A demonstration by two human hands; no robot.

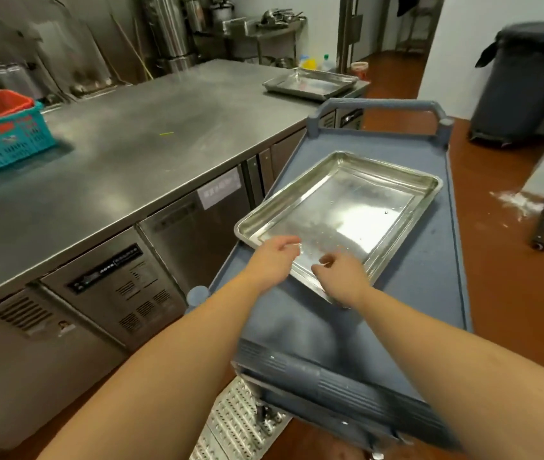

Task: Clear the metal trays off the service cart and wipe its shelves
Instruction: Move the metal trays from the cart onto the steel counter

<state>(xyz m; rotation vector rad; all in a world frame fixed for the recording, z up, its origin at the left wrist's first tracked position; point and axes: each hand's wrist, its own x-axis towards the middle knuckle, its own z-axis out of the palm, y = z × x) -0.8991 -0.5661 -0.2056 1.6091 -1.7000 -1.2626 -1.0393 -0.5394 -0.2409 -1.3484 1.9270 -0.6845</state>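
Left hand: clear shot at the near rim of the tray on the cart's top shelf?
Probably yes. The left hand hovers at the near rim of the tray, nothing lies between them, and the right hand sits further along that rim.

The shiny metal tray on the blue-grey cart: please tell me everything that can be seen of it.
The shiny rectangular metal tray is shallow, with a raised rim and rounded corners. Empty but for a few droplets, it lies flat, turned askew, on the top shelf of the blue-grey cart. The left hand and right hand are at its near rim; a grip cannot be confirmed.
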